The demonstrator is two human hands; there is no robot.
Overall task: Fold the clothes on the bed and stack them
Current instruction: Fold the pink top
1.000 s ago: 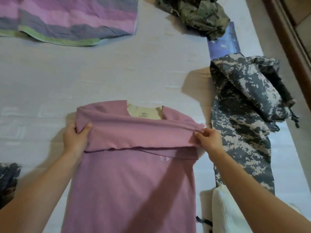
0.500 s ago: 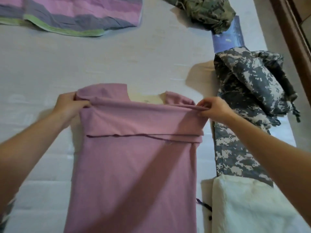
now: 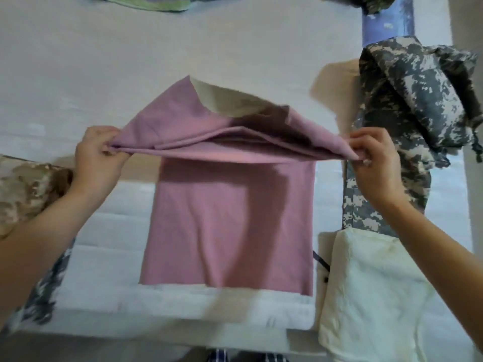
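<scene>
One mauve-pink knitted shirt (image 3: 230,218) lies in the middle of the white quilted bed (image 3: 104,74). Its lower part is flat on the bed and its upper part is lifted into a fold. The left hand (image 3: 98,152) pinches the left end of this fold and the right hand (image 3: 372,155) pinches the right end, with the fingers of both curled on the cloth. The cream inside of the neck shows, but any print there is too blurred to read.

At least three camouflage garments are around it:
- a grey pixel-pattern one (image 3: 418,95) on the right
- a tan one (image 3: 26,189) on the left
- a dark green one (image 3: 371,3) at the top edge

One folded white cloth (image 3: 366,296) lies near the right front. One blue printed sheet (image 3: 386,24) and one striped cloth (image 3: 156,3) lie far behind.
</scene>
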